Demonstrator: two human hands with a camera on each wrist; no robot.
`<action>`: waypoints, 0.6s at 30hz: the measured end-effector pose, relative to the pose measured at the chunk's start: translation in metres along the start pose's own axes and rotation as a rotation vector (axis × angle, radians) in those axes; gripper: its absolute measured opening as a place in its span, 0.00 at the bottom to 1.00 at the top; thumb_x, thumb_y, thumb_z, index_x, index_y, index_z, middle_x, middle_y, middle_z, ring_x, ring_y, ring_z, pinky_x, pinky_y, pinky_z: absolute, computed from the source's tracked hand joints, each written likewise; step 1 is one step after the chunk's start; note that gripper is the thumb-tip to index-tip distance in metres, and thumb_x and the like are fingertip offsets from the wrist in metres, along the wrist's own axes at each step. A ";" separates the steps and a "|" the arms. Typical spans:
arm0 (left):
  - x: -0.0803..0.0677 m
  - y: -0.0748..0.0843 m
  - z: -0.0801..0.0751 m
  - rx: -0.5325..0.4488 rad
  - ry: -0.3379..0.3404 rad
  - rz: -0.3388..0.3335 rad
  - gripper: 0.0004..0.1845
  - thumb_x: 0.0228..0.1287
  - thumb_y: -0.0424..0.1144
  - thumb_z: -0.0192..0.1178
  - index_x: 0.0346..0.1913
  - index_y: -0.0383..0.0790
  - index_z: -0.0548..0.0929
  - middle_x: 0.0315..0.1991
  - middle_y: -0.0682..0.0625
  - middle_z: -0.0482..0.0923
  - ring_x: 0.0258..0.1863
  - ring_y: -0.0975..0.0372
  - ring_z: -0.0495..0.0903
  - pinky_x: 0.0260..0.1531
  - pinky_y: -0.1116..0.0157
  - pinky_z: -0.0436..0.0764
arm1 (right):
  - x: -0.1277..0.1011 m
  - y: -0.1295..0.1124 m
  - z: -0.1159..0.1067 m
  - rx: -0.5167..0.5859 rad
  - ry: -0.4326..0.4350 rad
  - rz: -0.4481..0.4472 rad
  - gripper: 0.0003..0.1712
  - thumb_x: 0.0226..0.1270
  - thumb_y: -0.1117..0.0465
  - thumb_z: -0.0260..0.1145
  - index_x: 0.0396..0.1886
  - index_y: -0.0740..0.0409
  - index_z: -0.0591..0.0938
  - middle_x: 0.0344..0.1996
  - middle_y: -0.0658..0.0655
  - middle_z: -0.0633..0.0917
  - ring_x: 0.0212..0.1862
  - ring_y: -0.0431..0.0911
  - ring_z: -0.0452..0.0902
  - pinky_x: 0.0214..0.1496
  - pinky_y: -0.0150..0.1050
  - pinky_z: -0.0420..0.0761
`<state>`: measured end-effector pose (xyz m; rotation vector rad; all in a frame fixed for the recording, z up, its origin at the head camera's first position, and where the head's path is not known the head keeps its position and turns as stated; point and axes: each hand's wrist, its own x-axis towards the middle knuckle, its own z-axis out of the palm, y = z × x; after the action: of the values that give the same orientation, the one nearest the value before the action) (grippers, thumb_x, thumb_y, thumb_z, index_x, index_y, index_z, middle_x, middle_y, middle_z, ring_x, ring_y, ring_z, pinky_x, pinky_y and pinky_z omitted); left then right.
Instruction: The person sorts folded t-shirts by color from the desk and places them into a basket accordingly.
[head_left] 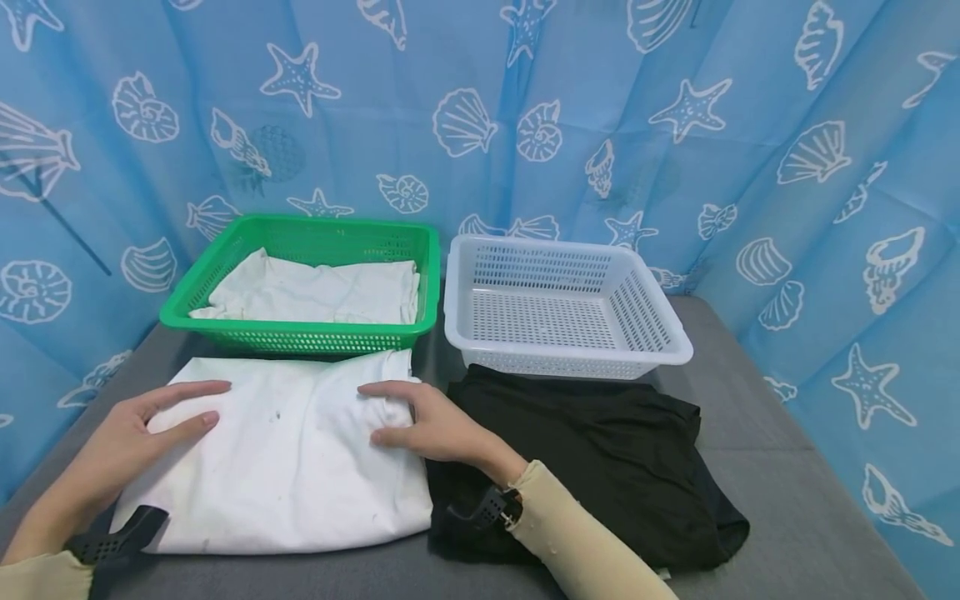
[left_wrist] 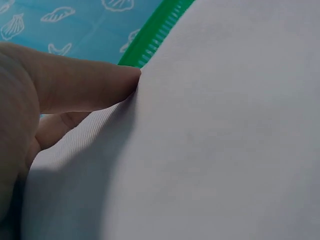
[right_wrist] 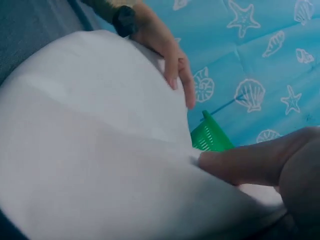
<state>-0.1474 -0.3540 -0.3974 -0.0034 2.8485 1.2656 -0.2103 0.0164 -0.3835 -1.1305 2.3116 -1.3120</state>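
Note:
A folded white garment (head_left: 292, 467) lies in front of the green basket, its surface slightly rumpled. At its left side, my left hand (head_left: 142, 425) holds the edge, with thumb and forefinger over the top. My right hand (head_left: 442, 421) grips the garment's right side, and the fabric bunches between thumb and forefinger. In the left wrist view, the thumb (left_wrist: 90, 85) presses the cloth while another finger shows behind it. From the right wrist, the right thumb (right_wrist: 240, 160) dents the white fabric. The remaining fingers are mostly hidden.
The green basket (head_left: 300, 327) behind contains folded white cloth (head_left: 322, 292). To its right stands a white basket (head_left: 570, 354) with nothing inside. A black garment (head_left: 585, 467) lies folded beside the white one on the grey surface (head_left: 780, 500). A blue shell-patterned curtain (head_left: 585, 108) hangs behind.

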 end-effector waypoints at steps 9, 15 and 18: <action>0.001 0.001 0.000 0.015 0.002 0.012 0.32 0.68 0.56 0.61 0.69 0.43 0.73 0.67 0.33 0.66 0.67 0.35 0.56 0.50 0.32 0.61 | 0.000 -0.002 0.003 0.008 0.049 0.048 0.36 0.61 0.64 0.73 0.70 0.53 0.73 0.65 0.49 0.74 0.64 0.37 0.65 0.65 0.35 0.65; 0.000 -0.001 0.001 0.023 0.018 0.029 0.31 0.67 0.55 0.62 0.69 0.44 0.74 0.66 0.34 0.67 0.66 0.36 0.57 0.50 0.33 0.62 | -0.001 -0.001 0.005 0.074 0.043 0.073 0.42 0.60 0.70 0.72 0.74 0.49 0.68 0.62 0.50 0.75 0.57 0.37 0.69 0.59 0.33 0.71; 0.000 -0.001 0.001 0.015 0.034 0.057 0.31 0.67 0.53 0.62 0.70 0.46 0.73 0.67 0.34 0.67 0.67 0.36 0.56 0.51 0.31 0.60 | -0.001 -0.001 0.005 0.113 0.043 0.072 0.43 0.60 0.71 0.71 0.74 0.49 0.68 0.62 0.49 0.75 0.57 0.37 0.69 0.58 0.32 0.71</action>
<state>-0.1472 -0.3543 -0.3985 0.0566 2.9067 1.2669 -0.2067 0.0140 -0.3857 -0.9836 2.2532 -1.4333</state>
